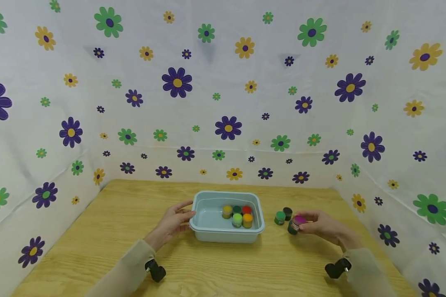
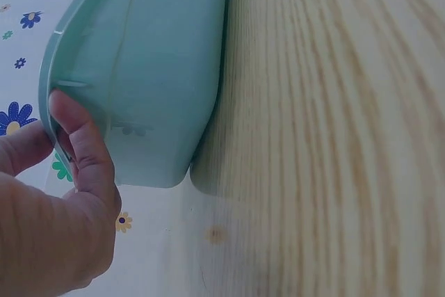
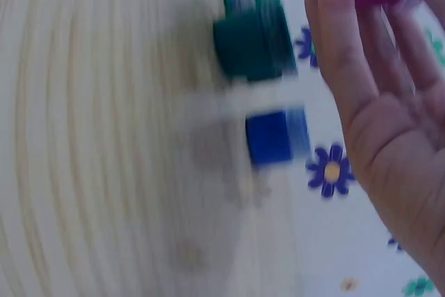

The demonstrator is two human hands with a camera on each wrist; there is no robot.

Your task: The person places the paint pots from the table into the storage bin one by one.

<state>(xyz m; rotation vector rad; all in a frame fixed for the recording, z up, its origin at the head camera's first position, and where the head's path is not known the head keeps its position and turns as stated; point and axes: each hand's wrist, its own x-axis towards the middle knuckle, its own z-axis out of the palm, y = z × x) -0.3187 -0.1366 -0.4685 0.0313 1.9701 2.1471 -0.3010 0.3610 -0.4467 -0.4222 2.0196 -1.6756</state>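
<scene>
My left hand (image 1: 172, 225) grips the left rim of a light blue plastic tub (image 1: 223, 237). In the left wrist view, finger and thumb pinch the tub's lip (image 2: 46, 95). To the tub's right, my right hand (image 1: 328, 227) holds a small magenta paint jar (image 1: 299, 220) between thumb and fingers. A dark green paint jar (image 1: 292, 228) stands just beneath it. Close by are a lighter green paint jar (image 1: 280, 218) and a black-looking one (image 1: 288, 213). The right wrist view, slightly blurred, also has a blue paint jar (image 3: 268, 137), not distinguishable in the head view.
Inside the tub stand several paint jars: yellow (image 1: 227, 212), dark green (image 1: 236, 210), red (image 1: 247, 210), light green (image 1: 237, 220) and orange (image 1: 247, 221). A wooden table (image 1: 208, 272) lies beneath everything. Flower-printed white sheeting (image 1: 223, 103) encloses its back and sides.
</scene>
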